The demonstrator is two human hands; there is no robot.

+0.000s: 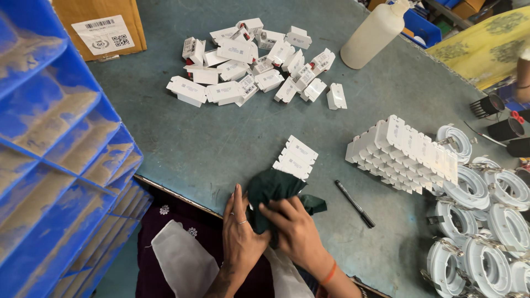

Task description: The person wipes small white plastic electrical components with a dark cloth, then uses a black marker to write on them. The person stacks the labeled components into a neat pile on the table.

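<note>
Gripping a dark green cloth (pixel 271 190), both hands meet at the near edge of the worktop (pixel 221 138). The left hand (pixel 241 234) lies flat-fingered against the cloth's left side, thin rings on two fingers, its thumb hidden behind the fabric. The right hand (pixel 292 226) closes over the cloth from the right, fingers curled into its soft, crumpled folds; an orange band circles that wrist. The cloth is bunched into a loose wad, one corner trailing onto the worktop to the right.

Just beyond the cloth, touching its upper edge, sits a short row of flat white plastic blocks (pixel 296 158), rectangular with notched sides. A slim black pen (pixel 354 203) lies slantwise to the right, apart from the cloth. Farther right stands a large stack of white blocks (pixel 400 152), neatly ranked in tiers. Beside it, ring-shaped white housings (pixel 480 221) with metal spring clips crowd the right corner.

At the far side a loose heap of white boxes (pixel 254 58) is scattered, some showing small red parts. A cream plastic bottle (pixel 375 34), smooth and cylindrical, leans near the far edge. A brown cardboard carton (pixel 102 25) with a white label stands at the far left. Blue plastic bins (pixel 55 143), dusty and angular, fill the left side. The worktop itself is matt grey-green, scuffed and blotchy.
</note>
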